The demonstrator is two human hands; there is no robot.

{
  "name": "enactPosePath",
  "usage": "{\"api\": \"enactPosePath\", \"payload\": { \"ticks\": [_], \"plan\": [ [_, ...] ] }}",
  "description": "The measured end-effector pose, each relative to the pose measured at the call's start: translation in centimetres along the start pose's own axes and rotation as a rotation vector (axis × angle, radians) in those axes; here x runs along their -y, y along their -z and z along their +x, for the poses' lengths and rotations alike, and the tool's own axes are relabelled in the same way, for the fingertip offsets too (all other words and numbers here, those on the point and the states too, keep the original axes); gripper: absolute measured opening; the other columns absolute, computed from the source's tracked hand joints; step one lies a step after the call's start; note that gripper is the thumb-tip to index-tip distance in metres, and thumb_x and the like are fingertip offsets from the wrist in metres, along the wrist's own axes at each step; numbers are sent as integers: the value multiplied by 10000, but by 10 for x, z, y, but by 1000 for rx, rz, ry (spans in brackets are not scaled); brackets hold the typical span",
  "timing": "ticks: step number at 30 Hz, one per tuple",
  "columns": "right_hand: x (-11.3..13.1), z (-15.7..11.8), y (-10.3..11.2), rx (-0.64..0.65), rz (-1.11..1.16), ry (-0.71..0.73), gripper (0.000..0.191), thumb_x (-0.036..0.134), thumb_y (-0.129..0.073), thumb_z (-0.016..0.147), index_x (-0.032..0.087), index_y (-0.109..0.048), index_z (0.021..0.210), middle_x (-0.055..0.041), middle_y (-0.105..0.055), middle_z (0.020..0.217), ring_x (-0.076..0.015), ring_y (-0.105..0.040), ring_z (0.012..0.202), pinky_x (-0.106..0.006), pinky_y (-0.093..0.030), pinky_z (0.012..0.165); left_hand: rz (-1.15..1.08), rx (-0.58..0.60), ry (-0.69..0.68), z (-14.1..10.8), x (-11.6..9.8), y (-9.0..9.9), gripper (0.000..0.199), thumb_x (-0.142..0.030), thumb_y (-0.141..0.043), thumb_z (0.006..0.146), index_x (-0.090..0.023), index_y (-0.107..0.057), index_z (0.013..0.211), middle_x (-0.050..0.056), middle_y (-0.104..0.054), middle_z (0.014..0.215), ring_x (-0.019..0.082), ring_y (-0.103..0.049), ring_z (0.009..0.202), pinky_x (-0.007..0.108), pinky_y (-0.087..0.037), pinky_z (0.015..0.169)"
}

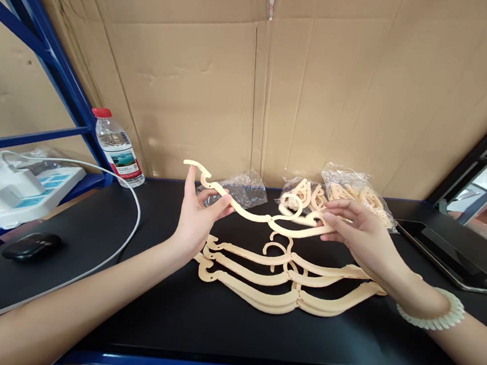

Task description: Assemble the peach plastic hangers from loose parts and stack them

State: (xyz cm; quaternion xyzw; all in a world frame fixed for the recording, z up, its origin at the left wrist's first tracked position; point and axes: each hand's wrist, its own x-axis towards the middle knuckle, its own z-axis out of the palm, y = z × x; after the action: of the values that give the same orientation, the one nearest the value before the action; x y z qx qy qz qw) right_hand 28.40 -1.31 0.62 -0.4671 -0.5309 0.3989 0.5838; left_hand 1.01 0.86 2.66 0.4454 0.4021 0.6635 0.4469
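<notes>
A cream plastic hanger (pixel 254 215) is held up above the table between both hands. My left hand (pixel 199 218) grips its left arm with thumb and fingers, and the arm's hooked tip rises past the index finger. My right hand (pixel 357 233) pinches the right arm near its end. The hanger's round hook (pixel 294 198) stands up at the middle. Below the hands, several similar hangers (pixel 266 300) lie overlapped on the black table (pixel 220 335), their hooks pointing toward the back.
Clear bags with cream parts (pixel 365 195) lie at the back right, beside a tablet (pixel 447 256). An opened clear bag (pixel 245 191) lies behind the hanger. At left are a water bottle (pixel 119 150), a power strip (pixel 53 190), a white cable (pixel 133 229) and a black case (pixel 33 246).
</notes>
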Motion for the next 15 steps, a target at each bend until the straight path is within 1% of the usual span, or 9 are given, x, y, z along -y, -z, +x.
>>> {"api": "enactPosePath", "payload": {
  "ticks": [2, 4, 5, 6, 8, 11, 13, 15],
  "plan": [
    [0, 1, 1, -22, 63, -37, 397, 457, -867, 625, 209, -713, 895, -22, -641, 862, -130, -613, 736, -221, -626, 557, -25, -8, 38, -1, 0, 0, 927, -67, -754, 697, -286, -285, 1466, -46, -634, 794, 124, -666, 779, 299, -608, 765],
    [1, 2, 1, -51, 113, -56, 373, 442, -887, 594, 201, -739, 837, -29, -664, 896, -124, -623, 758, -197, -621, 582, -50, 3, 64, -1, 1, 1, 685, -71, -771, 680, -236, -465, 1271, -42, -630, 787, 122, -661, 781, 300, -607, 772],
    [2, 2, 2, -60, 140, -65, 359, 428, -896, 582, 199, -746, 815, -31, -676, 913, -124, -634, 775, -191, -621, 607, -60, 13, 75, -2, 2, 2, 575, -74, -777, 673, -219, -504, 1158, -42, -629, 782, 117, -657, 774, 301, -606, 777],
    [2, 3, 3, -62, 167, -77, 350, 410, -906, 571, 201, -752, 806, -30, -687, 914, -122, -644, 783, -188, -620, 634, -70, 21, 85, -2, 3, 2, 507, -76, -781, 668, -212, -510, 1074, -44, -630, 778, 112, -653, 765, 303, -604, 782],
    [3, 4, 4, -42, 214, -104, 361, 363, -925, 544, 215, -762, 831, -17, -704, 877, -115, -659, 770, -199, -618, 699, -87, 25, 96, -2, 4, 3, 486, -82, -783, 664, -221, -490, 1026, -51, -636, 778, 107, -652, 753, 313, -601, 792],
    [3, 4, 6, -5, 255, -126, 408, 312, -936, 529, 243, -763, 892, 2, -718, 822, -125, -680, 778, -267, -605, 837, -94, 21, 93, -2, 4, 4, 530, -91, -781, 664, -243, -468, 1064, -61, -636, 781, 110, -659, 763, 336, -595, 820],
    [2, 5, 6, 10, 271, -106, 398, 308, -924, 555, 258, -757, 913, 8, -721, 823, -138, -688, 815, -319, -578, 922, -99, 17, 94, -4, 4, 5, 536, -94, -776, 666, -248, -463, 1073, -68, -629, 772, 107, -660, 767, 349, -586, 853],
    [-1, 5, 7, 15, 278, -67, 354, 321, -895, 610, 273, -750, 929, 10, -723, 874, -143, -686, 859, -337, -554, 965, -110, 18, 105, -6, 4, 4, 529, -100, -770, 675, -251, -461, 1078, -72, -624, 766, 103, -662, 776, 358, -575, 886]
  ]
}}
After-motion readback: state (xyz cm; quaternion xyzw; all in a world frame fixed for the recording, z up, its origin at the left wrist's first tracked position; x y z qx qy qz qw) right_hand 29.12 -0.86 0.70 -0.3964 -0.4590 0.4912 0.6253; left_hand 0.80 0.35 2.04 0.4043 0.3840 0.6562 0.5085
